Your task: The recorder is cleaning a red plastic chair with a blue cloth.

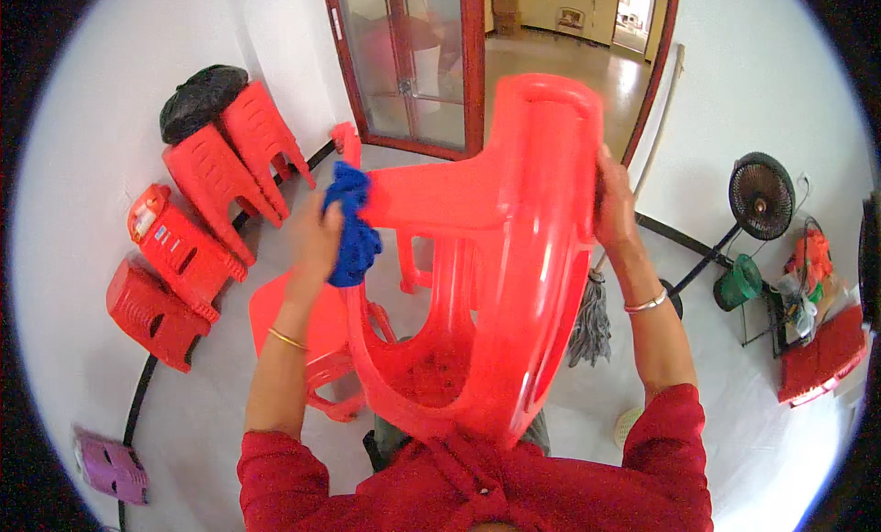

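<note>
A red plastic chair (540,270) is held up in front of my chest, tilted, its wide curved panel towards the right. My left hand (313,250) holds a crumpled blue cloth (352,232) against a left-hand part of the chair; the hand is slightly blurred. On the other side my right hand (614,205) grips the chair's edge, some fingers hidden behind the plastic. Below and behind my left forearm stands a red plastic stool (275,312), partly covered by the arm and the chair.
Along the left wall are red plastic stools (213,174), one under a black plastic bag (203,102), and a purple stool (113,466). A glass door (413,64) stands ahead. To the right are a mop (590,318), a fan (760,196) and a green bucket (738,283).
</note>
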A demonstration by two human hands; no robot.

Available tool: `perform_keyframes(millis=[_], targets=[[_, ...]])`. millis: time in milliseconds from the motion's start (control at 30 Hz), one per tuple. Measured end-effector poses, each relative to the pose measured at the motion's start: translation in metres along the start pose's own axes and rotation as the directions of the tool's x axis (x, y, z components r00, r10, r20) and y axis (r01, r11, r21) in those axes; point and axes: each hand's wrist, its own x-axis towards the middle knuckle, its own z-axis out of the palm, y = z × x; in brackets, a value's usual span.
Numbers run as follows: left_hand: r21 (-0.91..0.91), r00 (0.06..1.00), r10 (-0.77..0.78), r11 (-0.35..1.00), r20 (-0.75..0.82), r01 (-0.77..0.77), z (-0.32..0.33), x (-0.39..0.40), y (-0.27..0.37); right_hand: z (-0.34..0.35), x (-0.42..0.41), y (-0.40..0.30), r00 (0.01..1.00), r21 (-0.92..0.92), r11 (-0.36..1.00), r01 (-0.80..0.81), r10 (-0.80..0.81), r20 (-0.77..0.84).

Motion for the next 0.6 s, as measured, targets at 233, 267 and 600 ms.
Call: perform_keyframes(millis=[233,267,600], targets=[[-0.538,0.945,-0.318,0.785,0.076,0.307,-0.046,0.035,0.004,0.023,-0.016,-0.001,0.984,-0.282,0.952,0.123,-0.080,0.159],[-0.524,0.973,-0.230,0.832,-0.029,0.181,-0.058,0.043,0.037,0.028,-0.017,-0.002,0.984,-0.324,0.939,0.114,-0.062,0.166],[0.286,0.626,0.754,0.566,0.198,-0.773,-0.026,0.046,0.215,0.042,-0.024,-0.003,0.975,-0.328,0.930,0.167,-0.107,0.195]])
